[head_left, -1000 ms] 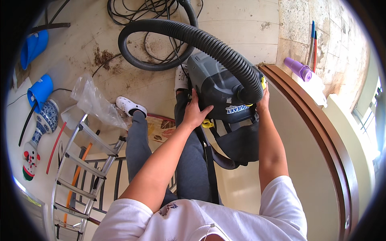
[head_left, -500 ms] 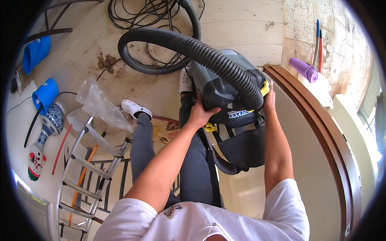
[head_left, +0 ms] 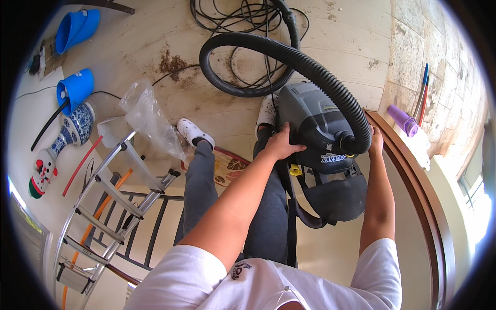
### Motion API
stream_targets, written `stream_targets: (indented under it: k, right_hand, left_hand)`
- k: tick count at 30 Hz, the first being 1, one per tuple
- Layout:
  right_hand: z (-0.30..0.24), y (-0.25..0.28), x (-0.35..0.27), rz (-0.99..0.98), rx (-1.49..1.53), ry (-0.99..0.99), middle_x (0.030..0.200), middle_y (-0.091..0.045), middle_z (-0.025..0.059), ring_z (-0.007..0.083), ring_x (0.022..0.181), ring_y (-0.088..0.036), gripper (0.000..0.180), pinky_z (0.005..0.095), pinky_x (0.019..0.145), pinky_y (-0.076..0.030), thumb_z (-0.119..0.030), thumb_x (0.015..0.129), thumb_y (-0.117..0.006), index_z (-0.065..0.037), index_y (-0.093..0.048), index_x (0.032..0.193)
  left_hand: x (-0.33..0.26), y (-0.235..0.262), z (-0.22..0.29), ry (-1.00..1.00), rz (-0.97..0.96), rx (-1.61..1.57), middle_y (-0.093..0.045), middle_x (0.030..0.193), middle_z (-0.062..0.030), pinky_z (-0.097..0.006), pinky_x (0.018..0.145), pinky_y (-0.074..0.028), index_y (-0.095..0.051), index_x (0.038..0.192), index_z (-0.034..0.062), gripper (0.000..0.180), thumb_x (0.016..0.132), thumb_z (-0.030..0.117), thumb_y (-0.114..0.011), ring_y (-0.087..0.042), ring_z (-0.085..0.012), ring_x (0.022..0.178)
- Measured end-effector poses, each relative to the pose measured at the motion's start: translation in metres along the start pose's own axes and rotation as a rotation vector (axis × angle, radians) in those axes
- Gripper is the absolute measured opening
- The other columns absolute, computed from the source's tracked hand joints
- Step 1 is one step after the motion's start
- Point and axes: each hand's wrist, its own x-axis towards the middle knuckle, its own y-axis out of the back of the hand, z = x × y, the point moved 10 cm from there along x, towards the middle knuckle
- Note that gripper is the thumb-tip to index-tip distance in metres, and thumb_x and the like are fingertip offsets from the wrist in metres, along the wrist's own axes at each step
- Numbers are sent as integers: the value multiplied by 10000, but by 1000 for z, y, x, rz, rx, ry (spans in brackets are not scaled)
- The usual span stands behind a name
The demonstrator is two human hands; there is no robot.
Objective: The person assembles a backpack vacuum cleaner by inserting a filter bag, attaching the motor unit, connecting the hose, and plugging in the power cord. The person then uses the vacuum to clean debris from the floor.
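A grey and black backpack vacuum cleaner is in front of my right leg, close to the brown wooden edge. My left hand grips its left side, the thumb lying across the body and the other fingers partly out of sight. On the opposite side, my right hand is closed against the vacuum; the hose partly covers what its fingers touch. A thick ribbed black hose arches from the top of the vacuum and loops over the floor. Below the body hang a dark padded harness and straps with a yellow piece.
A coiled black cable lies beyond the hose. To the left are an aluminium ladder, a clear plastic bag, blue buckets and a blue-and-white vase. Right of the wooden edge lies a purple roll.
The whole view has shifted, so most things appear farther right. The vacuum has turned slightly between my hands, and the yellow part near my right hand is now hidden. Both hands keep their hold.
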Motion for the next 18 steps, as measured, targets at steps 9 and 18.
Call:
stream_targets:
  k: [9,18]
  right_hand:
    - [-77,34,-56,71,947,-42,843,-630,38,109,743,-580,430,244,687,-467,-410,922,-513,4,-621,964]
    - [-99,79,-121,398,688,-152,1074,-604,173,264,1010,-553,698,335,893,-395,-572,915,-358,49,-537,1179]
  left_hand:
    - [-145,159,-266,416,419,-26,-567,1174,-201,-379,935,-419,-349,1326,2,728,794,405,-641,-548,-321,1087]
    - [-262,228,-396,556,711,-149,-527,1181,-218,-376,911,-415,-304,1327,-43,720,786,257,-672,-541,-299,1070]
